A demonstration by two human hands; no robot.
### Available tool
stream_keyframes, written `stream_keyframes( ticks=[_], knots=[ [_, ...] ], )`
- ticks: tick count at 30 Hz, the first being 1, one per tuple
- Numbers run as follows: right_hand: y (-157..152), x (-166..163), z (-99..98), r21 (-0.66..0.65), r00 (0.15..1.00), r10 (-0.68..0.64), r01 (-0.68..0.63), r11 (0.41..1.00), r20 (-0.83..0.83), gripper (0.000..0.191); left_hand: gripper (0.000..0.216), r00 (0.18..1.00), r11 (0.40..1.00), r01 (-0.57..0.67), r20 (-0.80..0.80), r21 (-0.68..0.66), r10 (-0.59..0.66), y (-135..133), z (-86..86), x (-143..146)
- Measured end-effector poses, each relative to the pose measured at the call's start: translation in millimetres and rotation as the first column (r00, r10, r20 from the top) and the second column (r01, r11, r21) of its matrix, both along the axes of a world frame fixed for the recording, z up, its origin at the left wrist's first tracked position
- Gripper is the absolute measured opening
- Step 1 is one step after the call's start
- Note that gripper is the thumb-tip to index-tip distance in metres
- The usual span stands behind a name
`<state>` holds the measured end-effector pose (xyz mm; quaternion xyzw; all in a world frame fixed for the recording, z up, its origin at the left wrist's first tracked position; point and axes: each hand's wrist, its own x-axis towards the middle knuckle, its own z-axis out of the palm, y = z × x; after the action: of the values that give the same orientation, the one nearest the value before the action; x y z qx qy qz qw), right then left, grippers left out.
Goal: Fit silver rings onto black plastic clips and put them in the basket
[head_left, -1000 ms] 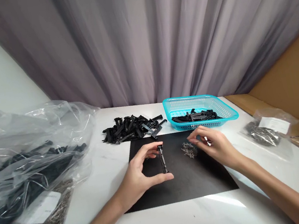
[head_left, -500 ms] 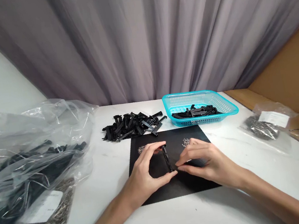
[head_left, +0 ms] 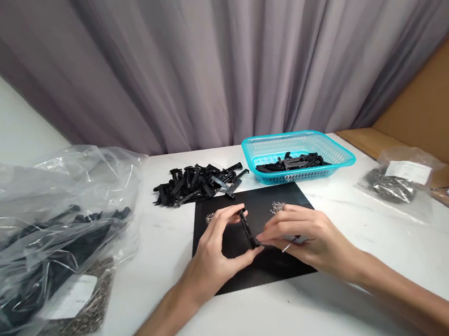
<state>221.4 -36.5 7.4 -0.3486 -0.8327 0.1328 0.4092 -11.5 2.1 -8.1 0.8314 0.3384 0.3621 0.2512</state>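
My left hand (head_left: 217, 252) pinches a slim black plastic clip (head_left: 245, 228) between thumb and forefinger, holding it upright over a black mat (head_left: 233, 272). My right hand (head_left: 311, 239) is closed at the clip's lower end, fingertips touching it, with a thin metal pin (head_left: 286, 247) showing under the fingers. Two small heaps of metal springs lie on the mat: one (head_left: 277, 206) just beyond my right hand, another (head_left: 210, 217) beyond my left.
A pile of black clips (head_left: 196, 183) lies behind the mat, beside a turquoise basket (head_left: 340, 155) holding more clips. A big clear bag (head_left: 41, 233) of black parts fills the left. Small bags of metal parts (head_left: 395, 185) and a cardboard box (head_left: 443, 114) stand right.
My right hand left the spring heap and came in to the clip's lower end, bringing a small metal piece. My left hand kept its hold on the clip. The view shifted slightly.
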Motion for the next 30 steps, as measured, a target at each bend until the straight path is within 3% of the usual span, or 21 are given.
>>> stream_keyframes(
  ticks=[5,8,10,16,25,30],
  knots=[
    [-1.5,-2.4,-3.8,-0.104,0.986,-0.136,0.126,0.987,-0.098,0.018,0.07,1.0,1.0,-0.005,0.018,-0.007,0.005,-2.0,-0.4,1.8],
    [0.2,-1.5,-6.5,-0.213,0.956,-0.26,0.228,0.95,-0.138,0.023,0.075,0.999,0.999,-0.005,0.031,-0.048,0.007,-3.7,-1.6,2.3],
    [1.6,-0.6,-6.2,-0.288,0.934,-0.32,0.266,0.92,-0.16,0.016,0.073,0.999,0.999,-0.004,0.043,-0.05,0.006,-4.3,-1.9,3.0],
    [3.6,-1.1,1.8,-0.54,0.862,-0.349,0.108,0.835,-0.368,0.016,0.066,0.987,0.996,-0.082,0.139,0.04,0.075,-1.8,-2.7,5.9],
    [-0.3,-3.2,-1.4,-0.63,0.805,-0.288,-0.133,0.765,-0.519,0.028,0.072,0.98,0.996,-0.05,0.197,0.08,0.033,-1.9,-6.6,7.4],
    [1.6,-4.1,-4.8,-0.63,0.846,-0.314,-0.033,0.776,-0.431,0.021,0.071,0.987,0.993,-0.036,0.163,0.109,0.018,-4.5,-5.7,8.0]
  ],
)
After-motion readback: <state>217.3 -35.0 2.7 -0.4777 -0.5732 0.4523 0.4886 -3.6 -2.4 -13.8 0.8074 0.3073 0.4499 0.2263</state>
